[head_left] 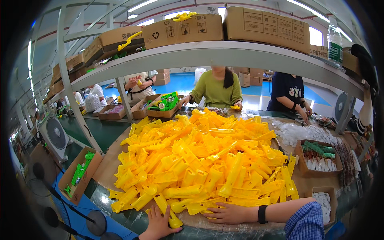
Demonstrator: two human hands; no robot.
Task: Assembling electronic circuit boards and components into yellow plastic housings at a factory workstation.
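Note:
A big heap of yellow plastic parts (pixel 200 160) covers the round wooden table (pixel 105 170) in front of me. My left hand (pixel 158 226) comes up from the lower edge with its fingers spread, and the fingertips touch a long yellow part (pixel 167 211) at the near rim of the heap. My right hand (pixel 226 213) lies flat on the table, fingers apart, pressed against the heap's front edge. It wears a black wristband (pixel 262 214) and a blue checked sleeve (pixel 306 222). Neither hand closes around anything.
To the right stand a cardboard box of green and white pieces (pixel 320 158), a small box of white pieces (pixel 325 202) and a pile of clear bags (pixel 300 132). Two people (pixel 218 90) work opposite. A box of green parts (pixel 80 172) and a fan (pixel 55 136) stand at the left. A shelf of cartons (pixel 224 54) hangs overhead.

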